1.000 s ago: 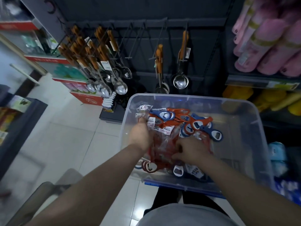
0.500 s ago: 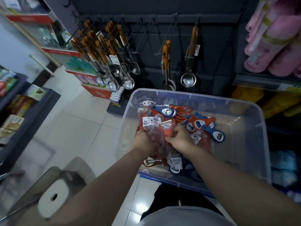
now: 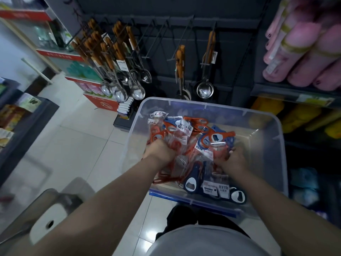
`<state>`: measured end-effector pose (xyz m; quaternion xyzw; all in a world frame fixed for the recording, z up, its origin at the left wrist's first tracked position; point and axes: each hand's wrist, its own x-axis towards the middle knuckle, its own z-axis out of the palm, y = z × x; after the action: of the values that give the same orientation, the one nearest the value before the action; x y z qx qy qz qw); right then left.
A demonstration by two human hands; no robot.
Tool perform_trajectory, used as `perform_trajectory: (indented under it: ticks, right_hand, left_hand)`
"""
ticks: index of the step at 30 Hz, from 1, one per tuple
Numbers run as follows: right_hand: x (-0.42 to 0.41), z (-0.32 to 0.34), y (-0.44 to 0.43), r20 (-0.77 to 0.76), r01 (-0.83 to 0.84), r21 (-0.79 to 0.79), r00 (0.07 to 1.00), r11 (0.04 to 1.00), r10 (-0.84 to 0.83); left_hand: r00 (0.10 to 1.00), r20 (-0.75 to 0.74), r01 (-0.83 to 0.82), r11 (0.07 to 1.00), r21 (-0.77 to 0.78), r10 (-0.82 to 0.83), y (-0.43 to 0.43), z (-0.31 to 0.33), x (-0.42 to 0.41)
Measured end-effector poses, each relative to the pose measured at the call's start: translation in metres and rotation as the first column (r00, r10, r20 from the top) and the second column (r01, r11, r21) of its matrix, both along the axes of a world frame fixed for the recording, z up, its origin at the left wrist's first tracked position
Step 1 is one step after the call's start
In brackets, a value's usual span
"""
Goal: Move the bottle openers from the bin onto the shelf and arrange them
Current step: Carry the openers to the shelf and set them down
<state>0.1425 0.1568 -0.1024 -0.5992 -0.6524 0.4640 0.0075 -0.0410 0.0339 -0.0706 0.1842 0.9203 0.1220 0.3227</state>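
Head view, looking down.

**Hidden or unclear:**
- The fingertips of both hands are buried in crinkled clear packets. Only knuckles and backs show.
- Left hand (image 3: 159, 151): fingers clenched round a bunch of orange packeted bottle openers (image 3: 175, 143), which fan out beyond its knuckles.
- Right hand (image 3: 234, 160): fingers curled into the packets and grasping at least one. Its top, with a short metal bar, stands just past the knuckles. How many packets it holds cannot be told.
- Both forearms run off the bottom edge.
- At lower left is a grey blurred object (image 3: 49, 220) with a white patch and a dark hole, not identifiable.
- Pink rolls (image 3: 304, 52) are cut by the top right edge.

**Writing:**
- White tags (image 3: 210, 188) on the packets carry dark printed characters, too small to read.
- Red shelf strips (image 3: 55, 53), far off the left hand's outer side, bear pale writing that is illegible.

**Containers:**
- The clear plastic bin (image 3: 267, 163), blue-edged on its near side, holds every opener seen.
- Orange ones lie under and beyond the left fingers.
- Blue ones (image 3: 191, 184) lie behind the right wrist, toward the person.
- A mix of blue and orange sits just beyond the right fingertips.

**Beyond the bin:**
- The dark peg rack (image 3: 166, 43) stands well beyond both hands.
- Wooden-handled spoons (image 3: 137, 92) hang on hooks past the left fingers.
- One ladle (image 3: 204, 89) hangs farther on, between the two hands' lines.
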Motion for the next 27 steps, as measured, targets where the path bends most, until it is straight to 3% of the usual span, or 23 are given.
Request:
perform_trajectory:
  ticks: [4, 7, 13, 18, 23, 27]
  right_hand:
    - [-0.002, 0.01, 0.005, -0.013, 0.022, -0.039, 1.0, 0.999, -0.022]
    - [-0.004, 0.021, 0.01, -0.02, -0.075, 0.053, 0.997, 0.996, 0.076]
    - [0.014, 0.052, 0.022, -0.042, -0.093, 0.183, 0.994, 0.979, 0.103]
    - [0.049, 0.08, 0.021, -0.305, 0.154, 0.252, 0.949, 0.955, -0.073]
    - [0.083, 0.105, 0.001, -0.469, 0.481, 0.278, 0.823, 0.831, -0.319]
    - [0.137, 0.125, -0.025, -0.404, 0.595, 0.378, 0.795, 0.709, -0.453]
  left_hand:
    - [0.999, -0.04, -0.003, 0.964, 0.265, 0.014, 0.008, 0.022, -0.001]
    - [0.993, 0.09, -0.105, 0.877, 0.468, 0.071, 0.019, 0.035, 0.006]
    - [0.93, 0.317, -0.33, 0.801, 0.5, 0.185, 0.037, 0.046, 0.036]
    - [0.924, 0.38, -0.262, 0.796, 0.545, 0.044, 0.055, 0.069, 0.062]
    - [0.936, 0.327, -0.118, 0.762, 0.637, -0.129, 0.077, 0.097, 0.099]
    - [0.871, 0.383, -0.072, 0.691, 0.72, -0.308, 0.097, 0.108, 0.153]
